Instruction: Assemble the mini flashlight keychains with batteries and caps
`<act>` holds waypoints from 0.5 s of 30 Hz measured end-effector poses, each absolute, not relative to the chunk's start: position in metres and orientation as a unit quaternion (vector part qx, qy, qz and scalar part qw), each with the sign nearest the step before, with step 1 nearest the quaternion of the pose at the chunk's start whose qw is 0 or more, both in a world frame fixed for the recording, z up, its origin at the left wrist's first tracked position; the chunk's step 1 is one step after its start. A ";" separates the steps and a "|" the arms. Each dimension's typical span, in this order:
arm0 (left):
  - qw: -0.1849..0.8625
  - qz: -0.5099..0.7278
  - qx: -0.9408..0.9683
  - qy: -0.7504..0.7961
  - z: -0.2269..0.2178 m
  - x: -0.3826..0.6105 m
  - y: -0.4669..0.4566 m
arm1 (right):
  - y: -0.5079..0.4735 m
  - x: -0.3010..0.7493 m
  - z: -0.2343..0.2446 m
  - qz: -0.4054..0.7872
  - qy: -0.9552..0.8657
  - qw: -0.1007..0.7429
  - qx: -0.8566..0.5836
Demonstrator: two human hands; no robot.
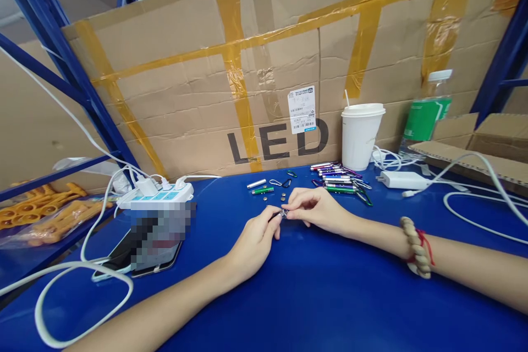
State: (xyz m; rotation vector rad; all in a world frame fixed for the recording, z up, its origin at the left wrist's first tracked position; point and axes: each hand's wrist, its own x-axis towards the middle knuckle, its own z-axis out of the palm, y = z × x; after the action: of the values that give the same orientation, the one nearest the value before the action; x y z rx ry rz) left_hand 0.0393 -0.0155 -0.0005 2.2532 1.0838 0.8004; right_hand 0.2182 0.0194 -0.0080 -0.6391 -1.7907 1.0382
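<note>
Silvery in colour, the small part (283, 213) gripped in the fingertips of the left hand (256, 235) and right hand (318, 209) over the worktop (322, 286), towards the middle of its back edge, is best steadied with a light, even pinch.

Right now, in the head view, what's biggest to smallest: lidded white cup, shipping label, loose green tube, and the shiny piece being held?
1. Lidded white cup
2. Shipping label
3. Loose green tube
Shiny piece: partly covered, so unsure.
</note>
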 end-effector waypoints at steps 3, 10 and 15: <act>0.256 0.292 0.827 0.408 0.001 0.040 -0.016 | 0.020 0.219 -0.011 0.423 -0.735 0.465 -0.254; 0.219 0.268 0.855 0.388 0.000 0.039 -0.018 | 0.016 0.220 -0.012 0.416 -0.750 0.452 -0.246; 0.141 0.264 0.878 0.374 -0.002 0.037 -0.021 | 0.010 0.221 -0.010 0.354 -0.785 0.453 -0.233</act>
State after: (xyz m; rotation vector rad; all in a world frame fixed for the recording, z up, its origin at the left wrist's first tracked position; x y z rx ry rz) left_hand 0.0374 -0.0208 -0.0023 2.5338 1.0805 0.7635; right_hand 0.2207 0.0102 -0.0096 -0.5747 -1.9376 0.8735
